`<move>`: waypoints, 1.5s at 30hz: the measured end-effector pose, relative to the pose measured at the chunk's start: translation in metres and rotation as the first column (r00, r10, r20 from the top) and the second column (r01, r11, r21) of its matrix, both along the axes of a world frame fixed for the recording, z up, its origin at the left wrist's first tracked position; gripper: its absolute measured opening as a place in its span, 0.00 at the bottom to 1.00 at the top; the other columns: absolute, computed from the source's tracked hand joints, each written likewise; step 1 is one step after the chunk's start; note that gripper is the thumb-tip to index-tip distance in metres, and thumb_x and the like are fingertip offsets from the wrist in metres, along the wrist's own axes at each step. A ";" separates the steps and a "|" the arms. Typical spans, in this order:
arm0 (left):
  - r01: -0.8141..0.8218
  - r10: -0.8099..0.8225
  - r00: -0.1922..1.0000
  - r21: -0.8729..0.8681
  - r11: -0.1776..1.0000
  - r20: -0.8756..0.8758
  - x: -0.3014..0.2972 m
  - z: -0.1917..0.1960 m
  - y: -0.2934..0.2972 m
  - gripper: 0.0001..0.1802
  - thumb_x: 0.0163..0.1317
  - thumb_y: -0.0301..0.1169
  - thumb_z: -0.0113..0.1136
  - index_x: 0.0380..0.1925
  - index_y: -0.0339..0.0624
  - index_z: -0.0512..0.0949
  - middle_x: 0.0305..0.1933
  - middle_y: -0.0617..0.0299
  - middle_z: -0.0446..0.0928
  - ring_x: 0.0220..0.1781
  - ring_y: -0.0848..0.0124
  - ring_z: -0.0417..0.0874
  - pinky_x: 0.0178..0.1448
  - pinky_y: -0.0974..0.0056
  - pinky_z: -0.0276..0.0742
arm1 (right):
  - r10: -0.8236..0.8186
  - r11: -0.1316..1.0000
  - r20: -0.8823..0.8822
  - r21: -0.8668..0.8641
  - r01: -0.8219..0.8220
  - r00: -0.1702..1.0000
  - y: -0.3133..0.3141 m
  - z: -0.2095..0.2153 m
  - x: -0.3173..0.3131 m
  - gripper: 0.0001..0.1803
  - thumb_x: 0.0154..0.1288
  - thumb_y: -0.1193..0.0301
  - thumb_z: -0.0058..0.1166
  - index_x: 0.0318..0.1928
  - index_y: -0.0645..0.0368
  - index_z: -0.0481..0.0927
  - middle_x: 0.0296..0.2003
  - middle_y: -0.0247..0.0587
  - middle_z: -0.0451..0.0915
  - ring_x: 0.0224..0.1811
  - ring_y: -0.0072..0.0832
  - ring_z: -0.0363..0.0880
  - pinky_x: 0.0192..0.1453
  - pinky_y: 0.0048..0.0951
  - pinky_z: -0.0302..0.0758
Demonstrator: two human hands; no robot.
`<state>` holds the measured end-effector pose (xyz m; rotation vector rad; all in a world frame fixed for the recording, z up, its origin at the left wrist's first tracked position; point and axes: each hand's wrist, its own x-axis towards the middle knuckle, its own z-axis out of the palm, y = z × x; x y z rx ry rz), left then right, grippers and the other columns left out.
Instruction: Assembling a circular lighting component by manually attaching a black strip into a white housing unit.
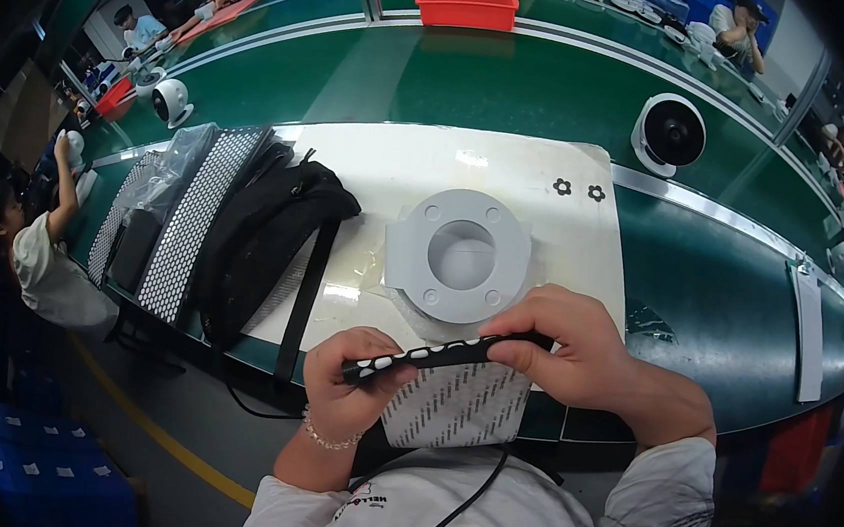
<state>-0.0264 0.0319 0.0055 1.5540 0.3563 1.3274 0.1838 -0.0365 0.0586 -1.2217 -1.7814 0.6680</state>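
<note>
Both my hands grip a narrow black strip with white oval spots (442, 353), held at a slant above the table's near edge. My left hand (350, 370) is closed round its lower left end. Thumb and fingers of my right hand (570, 347) pinch its raised right end. Directly below the strip hangs a white sheet with printed rows (455, 407); whether the two are joined, I cannot tell. Just beyond my hands, a light grey ring-shaped part (405, 252) with a round central opening lies on the white board (541, 164).
Left on the board lie a black bag (269, 230), black-and-white honeycomb sheets (200, 219) and clear plastic (164, 176). Round-headed white devices (672, 135) stand on the green line. A red bin (467, 6) sits at the back. A co-worker (51, 261) sits at far left.
</note>
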 end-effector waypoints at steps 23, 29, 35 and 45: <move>-0.161 0.158 0.987 -0.082 0.984 -0.039 -0.004 -0.009 -0.004 0.14 0.48 0.25 0.67 0.26 0.35 0.69 0.25 0.58 0.76 0.26 0.77 0.73 0.31 0.74 0.68 | -0.081 0.884 0.404 0.451 -0.121 0.911 -0.003 0.000 0.006 0.24 0.42 0.77 0.59 0.45 0.55 0.73 0.34 0.36 0.76 0.35 0.32 0.76 0.40 0.31 0.70; -0.214 0.220 0.975 -0.154 0.965 0.027 -0.006 -0.007 -0.007 0.13 0.48 0.26 0.67 0.28 0.34 0.70 0.27 0.62 0.75 0.27 0.79 0.72 0.33 0.76 0.68 | -0.051 0.902 0.269 0.426 -0.071 0.962 -0.001 0.006 -0.004 0.24 0.44 0.75 0.60 0.46 0.57 0.73 0.34 0.38 0.76 0.36 0.34 0.75 0.39 0.32 0.70; -0.112 0.114 0.994 -0.156 0.981 -0.002 -0.002 -0.004 -0.006 0.10 0.50 0.25 0.65 0.25 0.35 0.71 0.21 0.67 0.72 0.22 0.83 0.67 0.26 0.77 0.63 | -0.078 0.901 0.165 0.435 -0.002 0.983 -0.005 -0.006 -0.005 0.30 0.41 0.85 0.60 0.49 0.56 0.69 0.34 0.40 0.73 0.31 0.36 0.73 0.35 0.32 0.70; -0.078 0.068 0.997 -0.291 0.953 -0.045 -0.008 0.001 -0.007 0.12 0.53 0.27 0.63 0.21 0.38 0.68 0.19 0.71 0.69 0.22 0.86 0.64 0.25 0.77 0.60 | -0.040 0.822 0.193 0.564 -0.078 0.980 -0.001 -0.006 -0.002 0.29 0.42 0.85 0.58 0.47 0.53 0.68 0.27 0.37 0.74 0.30 0.33 0.74 0.32 0.33 0.68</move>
